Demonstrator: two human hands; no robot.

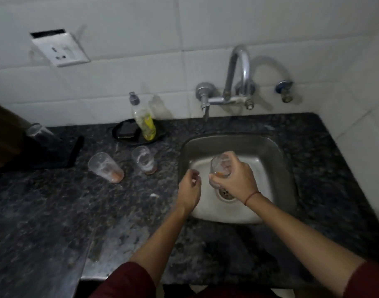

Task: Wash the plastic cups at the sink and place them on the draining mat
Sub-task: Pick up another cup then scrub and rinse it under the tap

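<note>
**One cup gripped over the sink, two dirty cups waiting on the counter**

On my remote feed from the head camera, the right hand (235,179) is wrapped round a clear plastic held cup (219,166), above the basin of the steel sink (276,151) and just over the drain (226,193). Orange residue shows at the cup's bottom. The left hand (189,188) hovers at the sink's left rim, fingers loosely curled, holding nothing.

I judge the main risk to be the grip. A thin, wet cup in one hand could slip and drop into the basin, or buckle if squeezed hard. I see no stream from the tap (238,78) and cannot tell whether water is running. A strong flow could splash off the cup onto the counter. A careless leftward reach could also knock over the waiting cups.

The counter (55,211) is dark speckled stone, glossy in patches. Left of the sink stand the inner cup (144,160) and the outer cup (105,167), both with orange dregs. Behind them a black tray (119,131) holds a sponge (128,130) and a yellow soap bottle (143,121). Far left lies the dark draining mat (55,151), well apart from the sink, with one blurred clear cup (37,130) on it. The wall is white tile with a crooked socket plate (59,49). The light is dim.
</note>
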